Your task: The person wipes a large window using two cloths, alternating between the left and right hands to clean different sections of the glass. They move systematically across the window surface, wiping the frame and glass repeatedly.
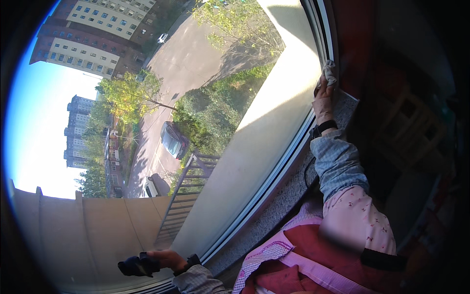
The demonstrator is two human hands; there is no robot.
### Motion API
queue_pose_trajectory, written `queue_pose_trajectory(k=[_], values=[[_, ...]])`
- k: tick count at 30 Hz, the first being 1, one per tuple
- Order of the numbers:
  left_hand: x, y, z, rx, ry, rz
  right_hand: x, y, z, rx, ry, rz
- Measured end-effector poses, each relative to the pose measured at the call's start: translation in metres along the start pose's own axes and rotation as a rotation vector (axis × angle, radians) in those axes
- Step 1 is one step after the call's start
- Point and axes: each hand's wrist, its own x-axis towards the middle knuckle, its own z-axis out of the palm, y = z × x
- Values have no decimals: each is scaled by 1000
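Observation:
My right hand (322, 102) stretches out to the window frame (320, 29), its fingers closed round a crumpled greyish-white cloth (329, 72). The cloth lies against the frame where it meets the end of the speckled stone sill (279, 206). At the lower left, my left hand (167, 258) grips a dark, bunched thing (138, 265) whose kind I cannot make out. That hand shows in front of the beige outside wall; whether glass lies between them, I cannot tell. Both wrists carry dark bands, and my sleeves are grey and pink.
A pale ledge (235, 169) runs along outside the window, with a metal railing (183, 193) beyond it. Further down are bushes, trees, a road and a parked dark car (173, 140). Indoors at the right, a wooden slatted piece (411, 122) stands in shadow.

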Motion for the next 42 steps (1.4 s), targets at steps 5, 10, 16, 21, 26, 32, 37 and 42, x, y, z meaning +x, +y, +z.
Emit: queue_pose_trajectory(k=[5,10,16,21,26,32,37,42], values=[[-3,-14,-5,137,-41,76,19,40,-35,-46,36,62],[-5,-11,1,-1,11,107,22,67,-51,-238,82,82],[8,22,8,-146,-36,196,-6,82,-37,-276,178,-2],[7,26,3,-73,-106,530,-111,112,-22,-435,145,-83],[3,30,5,-88,-171,523,-219,80,-2,-100,162,193],[-2,28,5,-183,-276,676,-301,-67,79,3,-24,52],[-15,-12,-10,-37,-372,849,-430,-182,147,-171,-499,-826],[-1,-58,-33,-85,-313,662,-429,-187,142,-360,-704,-1053]])
